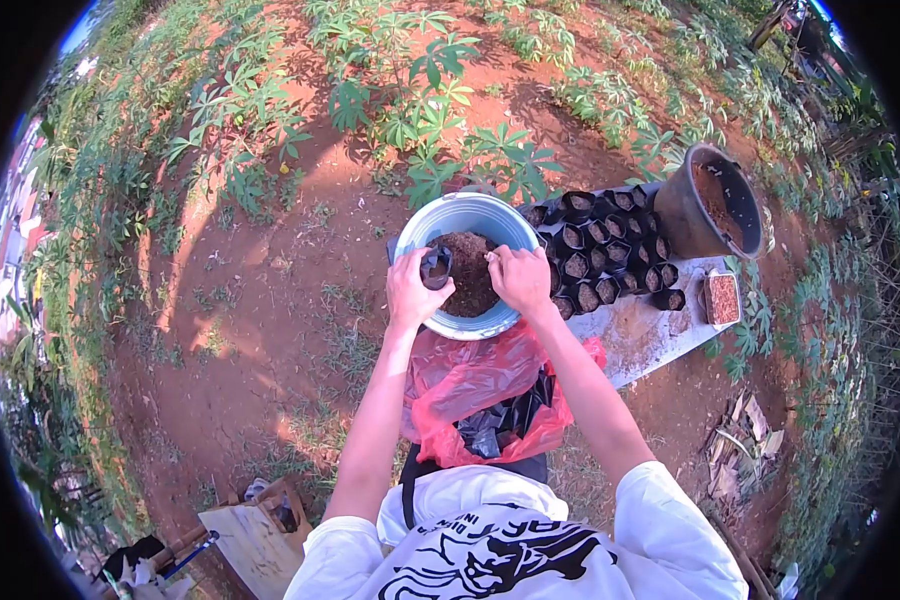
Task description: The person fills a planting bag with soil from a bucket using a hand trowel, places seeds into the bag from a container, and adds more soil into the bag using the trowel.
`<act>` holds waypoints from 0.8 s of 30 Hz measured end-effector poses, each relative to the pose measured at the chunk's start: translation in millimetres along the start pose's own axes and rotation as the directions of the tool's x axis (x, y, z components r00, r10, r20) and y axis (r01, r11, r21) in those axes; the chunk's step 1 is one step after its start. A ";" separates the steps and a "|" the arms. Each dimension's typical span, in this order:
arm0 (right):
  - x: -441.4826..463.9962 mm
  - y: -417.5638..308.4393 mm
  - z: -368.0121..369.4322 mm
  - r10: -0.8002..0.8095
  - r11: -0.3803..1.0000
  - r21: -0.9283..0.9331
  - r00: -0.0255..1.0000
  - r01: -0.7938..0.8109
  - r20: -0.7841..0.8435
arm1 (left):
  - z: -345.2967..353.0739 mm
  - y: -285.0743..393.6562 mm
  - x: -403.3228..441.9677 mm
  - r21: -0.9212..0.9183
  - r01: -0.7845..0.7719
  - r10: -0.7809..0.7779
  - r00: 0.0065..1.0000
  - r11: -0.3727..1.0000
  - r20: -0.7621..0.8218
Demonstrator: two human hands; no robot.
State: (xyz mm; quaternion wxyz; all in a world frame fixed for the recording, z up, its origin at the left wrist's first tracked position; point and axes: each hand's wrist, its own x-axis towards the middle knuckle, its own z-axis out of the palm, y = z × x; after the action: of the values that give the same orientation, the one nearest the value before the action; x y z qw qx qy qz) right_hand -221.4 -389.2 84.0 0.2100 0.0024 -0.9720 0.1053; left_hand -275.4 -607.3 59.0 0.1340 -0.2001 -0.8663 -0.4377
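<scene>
My left hand (417, 290) is wrapped round a small black planting bag (435, 266), its mouth facing up, over the left side of a light-blue bucket (422, 222). Dark, loose soil (467, 290) lies inside the bucket. Over the bucket's right side is my right hand (521, 277), its fingers curled together just above the soil; whether anything is between them is hidden. Below the bucket, against my body, a red plastic bag (440, 385) lies open with black planting bags (510, 415) in it.
Several soil-filled black planting bags (598, 232) stand in rows on a pale board (642, 345) at right. A large dark bucket (682, 215) leans there, near a small tub of reddish-brown material (721, 299). Leafy plants (435, 150) grow ahead; a wooden box (270, 535) sits lower left.
</scene>
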 end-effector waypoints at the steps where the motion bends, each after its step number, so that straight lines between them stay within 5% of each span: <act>1: -0.2 -0.1 1.5 0.020 1.000 0.014 1.000 -0.020 -0.015 | 1.0 0.1 1.3 0.015 -0.005 0.005 1.000 1.000 0.014; 18: 0.9 3.9 0.2 0.062 0.998 0.034 0.998 -0.061 -0.010 | 6.7 2.1 2.9 0.012 0.047 -0.047 0.998 0.999 -0.035; 24: 2.3 3.2 1.3 0.056 0.997 0.053 0.997 -0.053 -0.049 | 3.0 7.9 5.2 0.088 -0.130 0.130 0.991 0.988 0.006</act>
State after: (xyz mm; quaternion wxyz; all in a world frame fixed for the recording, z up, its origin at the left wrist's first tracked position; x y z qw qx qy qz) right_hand -224.2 -386.3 83.1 0.2312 -0.0212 -0.9631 0.1361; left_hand -276.6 -599.4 64.9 0.1710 -0.2501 -0.8697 -0.3896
